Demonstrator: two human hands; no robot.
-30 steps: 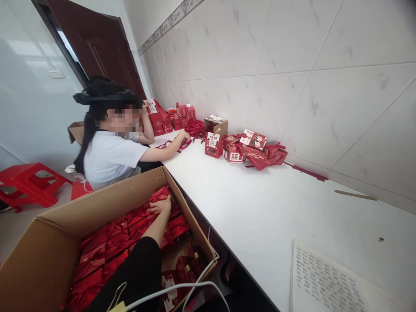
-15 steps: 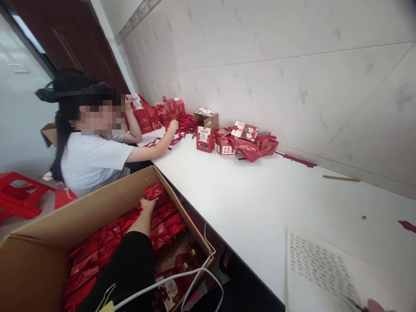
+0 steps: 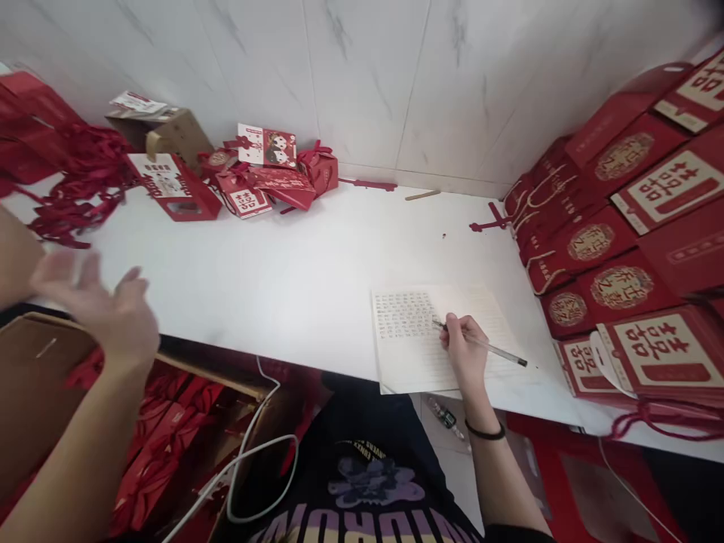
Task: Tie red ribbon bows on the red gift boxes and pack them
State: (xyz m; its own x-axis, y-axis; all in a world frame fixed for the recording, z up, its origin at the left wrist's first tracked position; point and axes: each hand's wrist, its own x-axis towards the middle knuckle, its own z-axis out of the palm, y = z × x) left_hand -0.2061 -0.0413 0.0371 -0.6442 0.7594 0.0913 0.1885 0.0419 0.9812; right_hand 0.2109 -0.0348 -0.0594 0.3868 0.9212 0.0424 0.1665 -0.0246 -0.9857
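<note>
My right hand (image 3: 467, 347) is closed round a slim pen (image 3: 501, 353), its tip on the page of an open notebook (image 3: 396, 369). Rows of small handwriting fill part of the left page. My left hand (image 3: 107, 302), smeared by motion, hovers above the table's near edge at the left. Its fingers are spread and nothing shows in them. Below it stands a big cardboard carton (image 3: 48, 320) holding several red gift boxes (image 3: 175, 422) with ribbons; my forearm hides part of it.
A co-worker's arm (image 3: 16, 260) reaches in at far left beside dark red ribbons (image 3: 79, 181). Small gift boxes (image 3: 283, 185) line the wall. Stacked red gift boxes (image 3: 622, 286) stand at right. A white cable (image 3: 249, 445) crosses the carton's corner.
My view has swung right and down to the notebook. My left hand has come up out of the carton, where it was at a red box, and its fingers have spread.
</note>
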